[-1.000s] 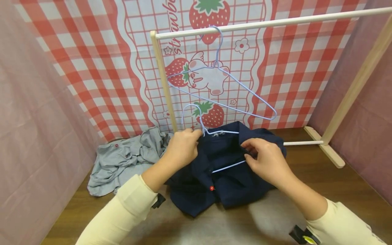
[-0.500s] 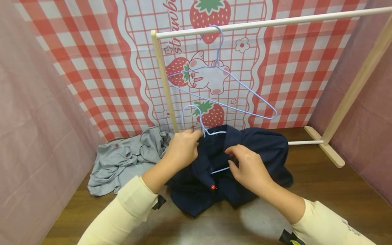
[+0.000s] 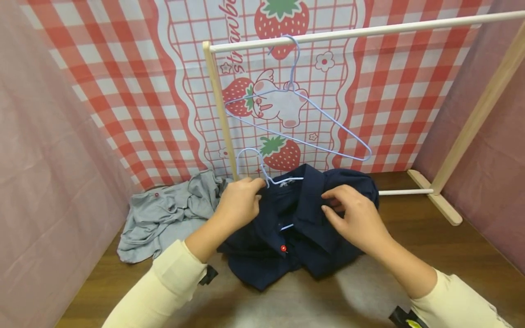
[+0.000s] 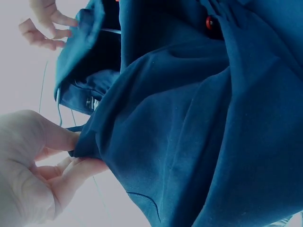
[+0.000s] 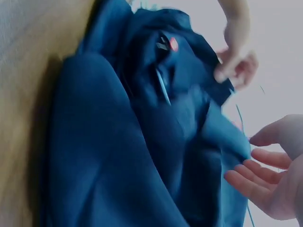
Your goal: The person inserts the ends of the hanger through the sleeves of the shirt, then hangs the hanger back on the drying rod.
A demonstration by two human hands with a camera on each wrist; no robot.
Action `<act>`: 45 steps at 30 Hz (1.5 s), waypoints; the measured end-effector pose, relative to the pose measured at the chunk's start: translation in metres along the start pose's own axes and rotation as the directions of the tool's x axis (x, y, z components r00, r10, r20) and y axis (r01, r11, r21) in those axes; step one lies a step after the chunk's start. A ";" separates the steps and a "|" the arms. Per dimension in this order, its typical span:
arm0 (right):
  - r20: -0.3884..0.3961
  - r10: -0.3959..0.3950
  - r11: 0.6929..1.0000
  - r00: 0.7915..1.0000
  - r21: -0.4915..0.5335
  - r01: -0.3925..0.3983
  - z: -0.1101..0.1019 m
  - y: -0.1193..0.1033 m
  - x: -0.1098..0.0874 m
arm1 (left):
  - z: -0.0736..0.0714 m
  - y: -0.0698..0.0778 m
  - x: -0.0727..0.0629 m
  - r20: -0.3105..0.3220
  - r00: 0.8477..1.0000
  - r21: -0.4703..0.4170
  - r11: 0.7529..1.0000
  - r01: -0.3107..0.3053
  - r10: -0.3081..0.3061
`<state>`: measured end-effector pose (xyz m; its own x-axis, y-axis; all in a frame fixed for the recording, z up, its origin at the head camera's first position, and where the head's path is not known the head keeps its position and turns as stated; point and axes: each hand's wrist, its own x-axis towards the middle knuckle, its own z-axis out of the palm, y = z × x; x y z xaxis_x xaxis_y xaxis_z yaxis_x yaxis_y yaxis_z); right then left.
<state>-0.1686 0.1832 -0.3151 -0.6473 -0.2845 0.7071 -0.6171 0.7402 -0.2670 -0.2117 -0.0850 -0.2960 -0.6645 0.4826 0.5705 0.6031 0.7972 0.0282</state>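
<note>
A navy collared shirt [image 3: 262, 269] with a red button lies bunched in front of me, a pale blue wire hanger [image 3: 262, 164] inside its neck opening. My left hand [image 3: 239, 202] pinches the cloth at the shirt's left shoulder, beside the base of the hanger's hook. The left wrist view shows that shoulder cloth between thumb [image 4: 57, 135] and fingers. My right hand [image 3: 357, 216] is at the right side of the collar [image 3: 309, 191], its fingers loosely bent and spread from the thumb. In the right wrist view its fingertips [image 5: 232, 177] lie close to the cloth; contact is unclear.
Behind the shirt stands a wooden rack with a white top rail [image 3: 369, 30]. A second blue hanger [image 3: 328, 120] hangs from this rail, bare. Left of the shirt lies a crumpled grey garment [image 3: 164, 223]. Pink cloth walls [image 3: 53, 159] close off both sides.
My right hand first moved left, then back right, away from the shirt's middle. The right collar now covers more of the neck opening. My left hand and the hanger hook shifted slightly left and down.
</note>
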 end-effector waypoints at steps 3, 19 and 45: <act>-0.135 0.020 0.997 0.991 -0.072 -0.030 -0.014 0.015 0.001 | 0.000 -0.002 -0.002 0.006 1.000 -0.006 1.000 0.015 -0.015; 0.332 0.465 0.840 0.821 0.125 -0.527 -0.049 0.105 -0.014 | -0.001 -0.006 -0.006 0.028 0.999 -0.020 0.999 0.034 -0.034; 0.224 0.395 0.892 0.891 0.137 -0.430 -0.103 0.090 -0.014 | -0.002 -0.015 0.004 -0.090 0.995 0.098 0.994 0.041 -0.032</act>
<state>-0.1692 0.3170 -0.2816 -0.9207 -0.0970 0.3780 -0.3333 0.6996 -0.6321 -0.2224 -0.0953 -0.2921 -0.6415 0.4219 0.6407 0.5290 0.8481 -0.0289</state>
